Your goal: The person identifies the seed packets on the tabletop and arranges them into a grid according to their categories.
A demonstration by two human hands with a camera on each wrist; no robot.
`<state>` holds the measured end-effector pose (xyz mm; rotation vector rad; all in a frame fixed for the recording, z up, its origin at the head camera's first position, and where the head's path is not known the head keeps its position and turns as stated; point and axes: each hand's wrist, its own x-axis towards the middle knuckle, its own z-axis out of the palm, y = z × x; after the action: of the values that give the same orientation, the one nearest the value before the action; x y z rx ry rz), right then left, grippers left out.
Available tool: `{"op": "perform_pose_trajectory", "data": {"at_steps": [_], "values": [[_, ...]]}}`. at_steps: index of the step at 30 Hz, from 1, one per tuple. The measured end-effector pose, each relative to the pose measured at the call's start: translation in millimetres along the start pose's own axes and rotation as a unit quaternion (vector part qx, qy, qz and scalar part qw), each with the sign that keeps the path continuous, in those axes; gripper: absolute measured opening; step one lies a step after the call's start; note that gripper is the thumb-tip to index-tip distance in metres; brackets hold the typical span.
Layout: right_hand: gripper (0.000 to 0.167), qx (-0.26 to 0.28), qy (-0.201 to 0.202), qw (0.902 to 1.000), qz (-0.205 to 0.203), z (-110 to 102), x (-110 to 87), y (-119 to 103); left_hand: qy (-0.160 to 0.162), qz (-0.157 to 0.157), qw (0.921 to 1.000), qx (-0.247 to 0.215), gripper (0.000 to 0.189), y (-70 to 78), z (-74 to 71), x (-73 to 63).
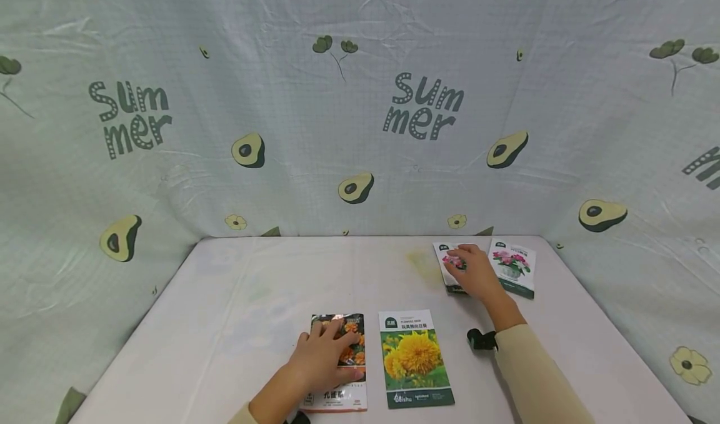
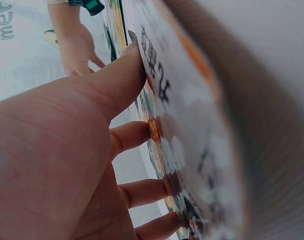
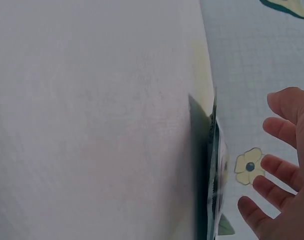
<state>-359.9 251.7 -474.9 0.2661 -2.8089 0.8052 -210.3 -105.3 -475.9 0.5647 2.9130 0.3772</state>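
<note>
My left hand (image 1: 317, 358) rests on a seed packet with orange flowers (image 1: 344, 402), its fingers spread over the front. In the left wrist view, the thumb and fingertips touch the printed face of that packet (image 2: 186, 100). At the back right, my right hand (image 1: 475, 274) is over a white and green seed packet with pink flowers (image 1: 446, 264), partly covering it. The right wrist view shows this hand (image 3: 286, 170) with loosely bent fingers, apart from the packet (image 3: 216, 175), which is seen edge-on.
A seed packet with a yellow flower (image 1: 416, 358) lies right of the orange-flower packet. Another pink-flower packet (image 1: 513, 267) lies at the back right corner. All lie on a white table (image 1: 253, 292), with a printed curtain (image 1: 298, 111) behind and at the sides.
</note>
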Motion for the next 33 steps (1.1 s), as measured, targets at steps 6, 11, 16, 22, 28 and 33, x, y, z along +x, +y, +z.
{"op": "perform_pose_trajectory", "data": {"at_steps": [6,11,16,22,28,33], "values": [[0.043,-0.003,-0.015,0.9998,0.01,2.1,3.2,8.0,-0.002,-0.001,1.0,-0.008,0.065,-2.2,1.7,-2.1],[0.045,-0.014,-0.029,0.9995,0.005,5.1,2.9,13.7,-0.004,0.003,1.0,-0.008,0.065,-5.3,3.0,-4.3],[0.043,-0.02,-0.04,0.999,-0.003,6.2,-0.3,15.1,-0.003,0.008,0.9999,-0.01,0.064,-9.1,3.4,-6.8],[0.044,-0.034,-0.057,0.9977,0.007,8.1,-2.3,15.8,-0.003,0.017,0.9998,-0.007,0.065,-12.8,3.8,-10.0],[0.048,-0.041,-0.07,0.9964,0.026,9.1,1.4,14.8,0.001,0.021,0.9998,-0.003,0.065,-13.2,3.4,-11.5],[0.049,-0.056,-0.074,0.9953,0.028,8.0,5.3,13.1,0.002,0.024,0.9997,-0.004,0.066,-12.5,4.4,-11.6]]}}
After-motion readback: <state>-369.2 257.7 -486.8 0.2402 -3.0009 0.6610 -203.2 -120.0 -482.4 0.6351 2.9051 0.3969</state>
